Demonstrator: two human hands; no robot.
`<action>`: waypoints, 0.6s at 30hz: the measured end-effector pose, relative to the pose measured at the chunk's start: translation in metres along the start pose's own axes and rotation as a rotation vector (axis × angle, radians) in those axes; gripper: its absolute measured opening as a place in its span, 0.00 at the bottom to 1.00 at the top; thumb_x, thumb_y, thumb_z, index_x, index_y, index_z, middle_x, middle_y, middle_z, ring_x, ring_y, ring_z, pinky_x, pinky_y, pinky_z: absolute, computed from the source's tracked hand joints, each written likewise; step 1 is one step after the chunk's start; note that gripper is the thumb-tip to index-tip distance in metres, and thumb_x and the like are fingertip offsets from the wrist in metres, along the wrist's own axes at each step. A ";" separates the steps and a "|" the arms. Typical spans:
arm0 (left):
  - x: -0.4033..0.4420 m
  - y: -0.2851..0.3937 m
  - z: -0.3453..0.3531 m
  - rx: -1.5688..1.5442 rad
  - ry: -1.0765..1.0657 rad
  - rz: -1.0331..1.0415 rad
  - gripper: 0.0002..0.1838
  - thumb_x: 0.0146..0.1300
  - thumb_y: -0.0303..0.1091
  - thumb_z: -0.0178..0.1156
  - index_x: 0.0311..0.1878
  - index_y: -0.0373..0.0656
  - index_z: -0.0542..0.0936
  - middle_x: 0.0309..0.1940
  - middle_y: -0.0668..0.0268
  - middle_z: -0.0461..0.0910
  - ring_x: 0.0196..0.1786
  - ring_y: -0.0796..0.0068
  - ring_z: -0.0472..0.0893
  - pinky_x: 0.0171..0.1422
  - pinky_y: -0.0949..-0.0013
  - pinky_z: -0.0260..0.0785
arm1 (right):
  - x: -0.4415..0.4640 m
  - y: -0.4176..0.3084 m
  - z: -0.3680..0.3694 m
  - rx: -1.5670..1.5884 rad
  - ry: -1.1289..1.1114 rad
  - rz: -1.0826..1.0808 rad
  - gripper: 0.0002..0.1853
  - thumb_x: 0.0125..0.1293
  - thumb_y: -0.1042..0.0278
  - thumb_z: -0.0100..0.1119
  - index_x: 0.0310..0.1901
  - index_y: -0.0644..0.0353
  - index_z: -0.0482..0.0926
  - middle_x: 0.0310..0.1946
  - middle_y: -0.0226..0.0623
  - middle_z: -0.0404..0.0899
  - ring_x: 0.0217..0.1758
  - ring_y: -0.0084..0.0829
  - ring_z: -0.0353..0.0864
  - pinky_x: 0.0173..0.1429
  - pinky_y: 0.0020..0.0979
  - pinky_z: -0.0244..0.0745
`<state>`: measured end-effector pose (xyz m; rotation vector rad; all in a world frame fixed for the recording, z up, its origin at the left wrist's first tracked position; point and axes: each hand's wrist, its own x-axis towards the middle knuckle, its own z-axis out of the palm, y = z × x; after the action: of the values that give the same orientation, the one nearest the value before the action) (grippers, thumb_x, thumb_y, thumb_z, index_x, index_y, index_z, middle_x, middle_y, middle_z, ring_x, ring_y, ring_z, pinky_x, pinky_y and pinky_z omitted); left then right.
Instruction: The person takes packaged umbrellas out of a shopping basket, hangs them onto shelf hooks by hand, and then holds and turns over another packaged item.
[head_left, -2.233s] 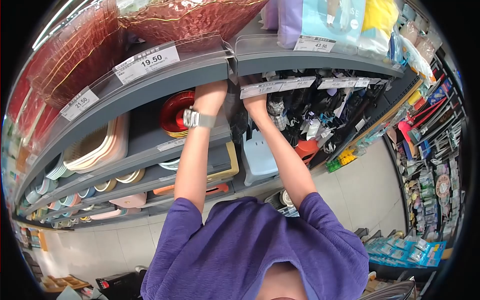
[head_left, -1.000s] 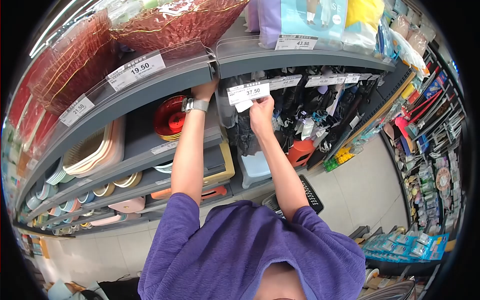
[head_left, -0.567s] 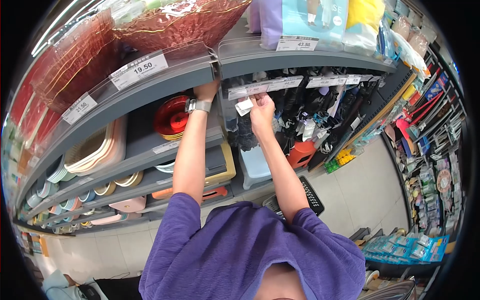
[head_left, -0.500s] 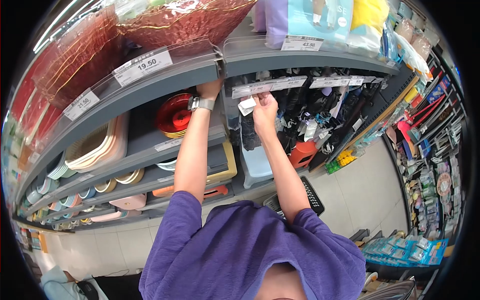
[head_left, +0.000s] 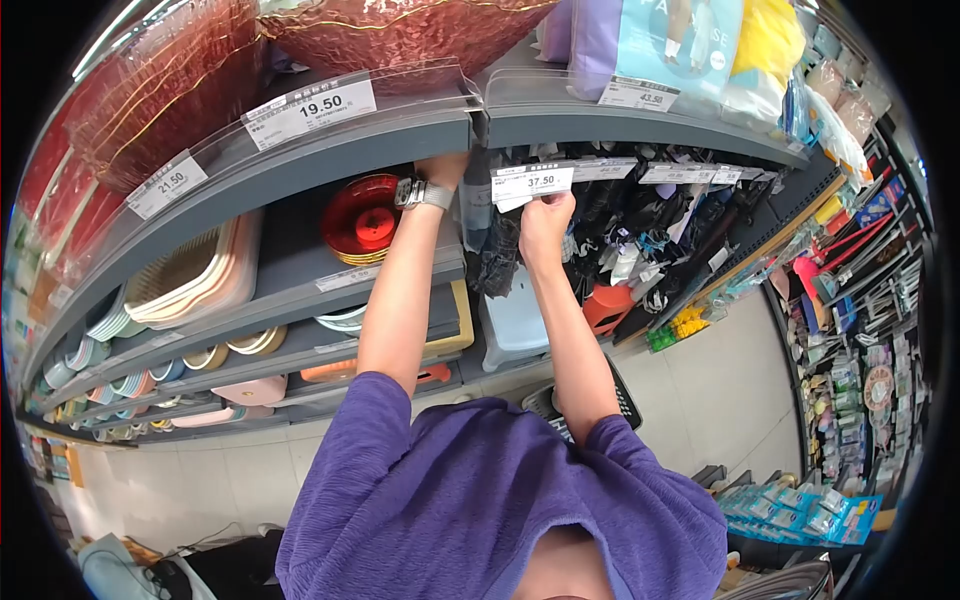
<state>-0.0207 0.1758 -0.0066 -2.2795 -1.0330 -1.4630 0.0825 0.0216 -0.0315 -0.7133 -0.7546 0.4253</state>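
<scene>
My right hand [head_left: 548, 222] is closed in a pinch at the lower edge of a white price tag [head_left: 532, 184] reading 37.50. The tag sits at the left end of a clear label strip, with a bit of white paper showing under it. Dark plastic-wrapped umbrellas [head_left: 600, 225] hang below and behind the strip. My left hand [head_left: 443, 168], with a metal watch [head_left: 422, 194] on the wrist, reaches up under the shelf edge beside the upright post. Its fingers are hidden there. Red round dishes [head_left: 362, 222] stand left of that wrist.
Overhead, the shelf lip [head_left: 330, 150] carries large red glass bowls [head_left: 410, 35] and bagged goods [head_left: 670, 40]. Lower left are stacked baskets [head_left: 190, 275]. A light blue stool [head_left: 515, 325] stands under the umbrellas, a dark shopping basket [head_left: 625, 390] on the floor. Another rack [head_left: 870, 350] is at right.
The right hand has brought the white paper up to the label strip, where the 37.50 tag now shows plainly. My left hand stays by the post. The view has shifted slightly.
</scene>
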 end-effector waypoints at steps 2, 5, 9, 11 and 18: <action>0.000 0.007 -0.011 0.091 0.020 0.004 0.15 0.58 0.42 0.65 0.44 0.43 0.86 0.38 0.54 0.85 0.43 0.48 0.84 0.46 0.48 0.77 | 0.007 0.004 -0.006 -0.072 -0.032 0.028 0.06 0.64 0.86 0.57 0.40 0.70 0.81 0.38 0.34 0.85 0.42 0.22 0.80 0.49 0.25 0.74; 0.001 0.008 -0.020 0.051 -0.044 0.000 0.16 0.59 0.42 0.64 0.45 0.41 0.85 0.39 0.52 0.84 0.43 0.47 0.84 0.46 0.49 0.76 | 0.013 0.008 0.001 -0.195 -0.053 0.035 0.07 0.62 0.85 0.57 0.41 0.72 0.81 0.38 0.35 0.84 0.42 0.24 0.80 0.50 0.27 0.73; -0.001 -0.001 -0.017 0.054 -0.075 0.089 0.16 0.60 0.43 0.63 0.44 0.42 0.84 0.39 0.52 0.84 0.42 0.47 0.84 0.46 0.50 0.76 | 0.026 0.051 -0.001 -0.241 -0.070 -0.031 0.09 0.63 0.83 0.58 0.45 0.72 0.81 0.40 0.37 0.85 0.43 0.26 0.81 0.52 0.29 0.75; -0.003 0.004 -0.018 -0.142 0.058 0.008 0.15 0.61 0.43 0.63 0.43 0.41 0.84 0.40 0.52 0.84 0.42 0.46 0.83 0.45 0.50 0.76 | 0.021 0.050 0.002 -0.274 -0.052 -0.070 0.11 0.63 0.83 0.58 0.48 0.72 0.81 0.41 0.39 0.85 0.44 0.28 0.83 0.52 0.29 0.76; -0.005 0.043 -0.076 -0.279 -0.040 -0.114 0.12 0.60 0.36 0.64 0.40 0.37 0.83 0.35 0.51 0.83 0.40 0.45 0.82 0.47 0.50 0.74 | 0.006 0.022 -0.001 -0.155 0.004 0.007 0.08 0.70 0.79 0.60 0.48 0.71 0.79 0.42 0.38 0.85 0.44 0.25 0.83 0.51 0.27 0.77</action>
<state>-0.0457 0.1014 0.0316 -2.4834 -1.0418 -1.7101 0.0851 0.0395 -0.0453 -0.8623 -0.7872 0.3742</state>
